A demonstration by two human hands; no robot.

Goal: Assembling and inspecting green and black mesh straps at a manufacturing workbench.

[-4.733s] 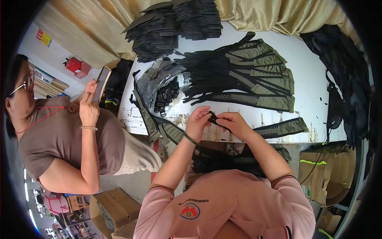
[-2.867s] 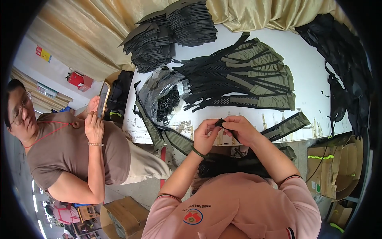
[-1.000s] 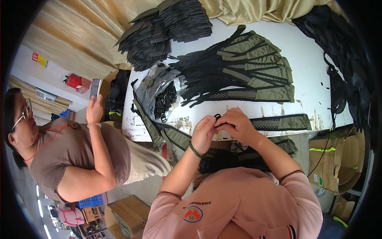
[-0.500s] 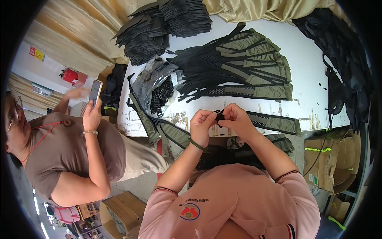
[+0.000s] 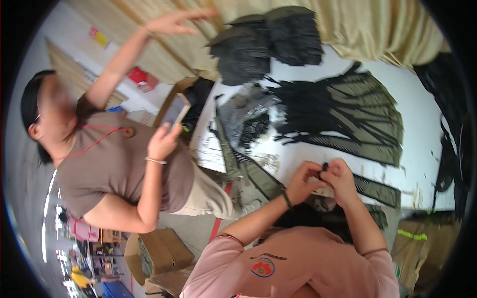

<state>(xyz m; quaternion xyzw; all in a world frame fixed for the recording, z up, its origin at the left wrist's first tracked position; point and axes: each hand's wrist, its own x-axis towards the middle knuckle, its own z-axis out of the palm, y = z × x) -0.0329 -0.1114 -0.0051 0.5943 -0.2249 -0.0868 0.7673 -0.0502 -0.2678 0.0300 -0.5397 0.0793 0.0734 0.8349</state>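
Note:
A small black buckle (image 5: 325, 167) is pinched between my two hands above the near edge of the white table; blur hides its exact shape. My left hand (image 5: 304, 183) grips it with thumb and fingertips, and my right hand (image 5: 340, 180) closes on it from the other side. Beside my right wrist lies an olive and black strap panel (image 5: 378, 191). Another olive strap panel (image 5: 267, 183) slants past my left wrist and hangs over the table edge. Beyond my hands, a clear plastic bag (image 5: 237, 107) holds several black buckles (image 5: 256, 130).
A fanned pile of olive and black mesh straps (image 5: 370, 107) covers the table's middle. Stacks of dark pieces (image 5: 293, 37) stand at the back, with black fabric (image 5: 442, 89) at the right. A co-worker (image 5: 134, 169) stands close on my left, holding a phone (image 5: 178, 110). Cardboard boxes (image 5: 166, 251) stand below.
The view has turned left, so the table sits farther right and lower. The co-worker's far arm has risen and stretched toward the curtain. My hands still hold the buckle.

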